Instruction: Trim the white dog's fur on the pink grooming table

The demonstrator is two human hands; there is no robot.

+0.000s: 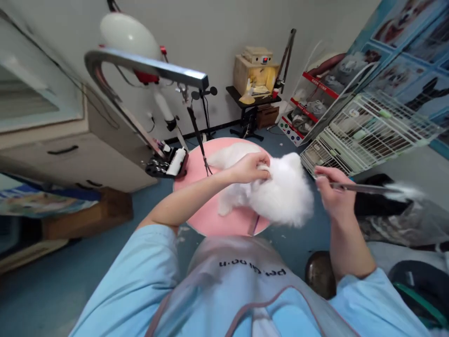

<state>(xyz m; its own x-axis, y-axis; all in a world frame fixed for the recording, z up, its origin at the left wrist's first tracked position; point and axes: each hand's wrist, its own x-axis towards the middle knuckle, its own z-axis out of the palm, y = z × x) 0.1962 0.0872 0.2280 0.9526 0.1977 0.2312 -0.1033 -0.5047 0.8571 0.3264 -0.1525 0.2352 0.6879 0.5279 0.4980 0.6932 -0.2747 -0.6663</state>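
A fluffy white dog [287,196] is on the round pink table [196,206], its rounded, fluffy end reaching past the right edge. My left hand [253,168] rests on the dog, fingers curled closed on a tuft of its white fur. Off to the right of the dog, my right hand [336,192] is closed around a long thin metal tool [368,188]. Blurred white fluff shows at the tool's far end; whether it is a comb or scissors I cannot tell. A flat, narrow comb-like item [254,225] lies at the table's near edge.
A metal grooming arm [150,65] rises at left, with a dark strap [198,135] hanging to the table. Beside it sits a black tool holder [164,164] with a white bottle. Wire cages [368,126] and a shelf rack [312,103] stand at right.
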